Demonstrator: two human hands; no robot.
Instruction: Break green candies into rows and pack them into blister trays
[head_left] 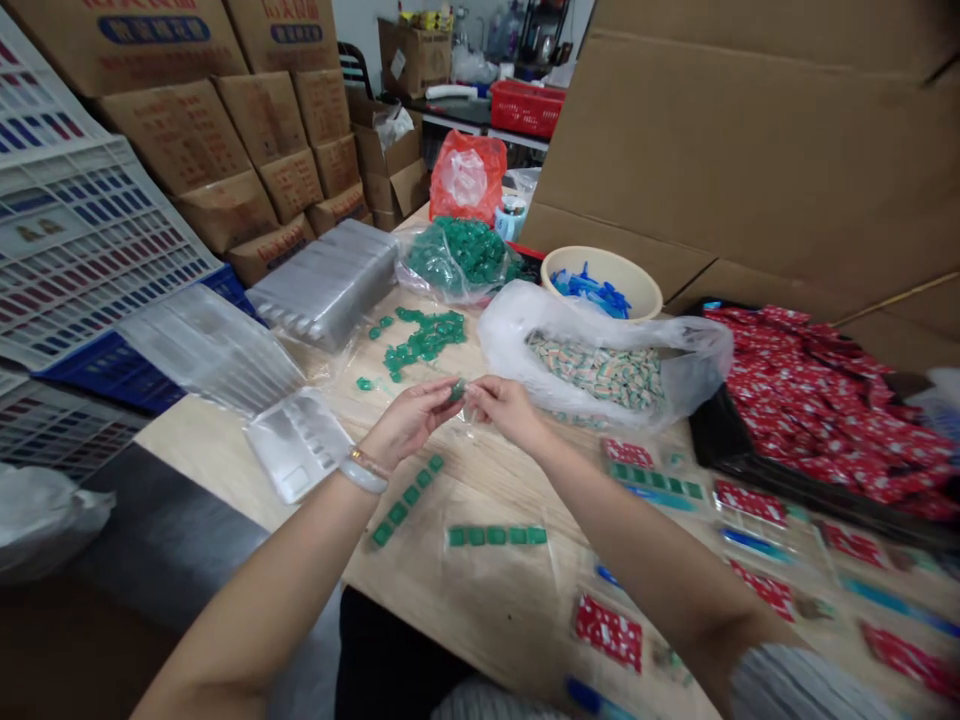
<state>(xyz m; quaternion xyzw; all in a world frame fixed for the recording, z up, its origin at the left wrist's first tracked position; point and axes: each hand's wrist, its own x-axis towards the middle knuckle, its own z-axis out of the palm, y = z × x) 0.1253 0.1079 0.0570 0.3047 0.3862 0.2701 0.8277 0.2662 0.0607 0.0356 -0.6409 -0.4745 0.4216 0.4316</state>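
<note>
In the middle of the head view, my left hand (412,425) pinches a small green square piece (456,390) between thumb and fingers. My right hand (504,408) meets it there, its fingertips pinched together at the piece's edge; what they grip is too small to make out. Loose green pieces (424,340) lie scattered on the table just beyond my hands. Nearer to me are two rows of green squares: a slanted row (409,500) below my left wrist and a level row (497,536) in a clear plastic tray.
Stacked clear trays (326,280) stand at the left. Behind are a bag of green pieces (465,250), a cream bowl (649,290) of blue items and a bag of striped pieces (600,370). Red packets (817,390) fill a black tray; filled clear packs (754,500) lie right.
</note>
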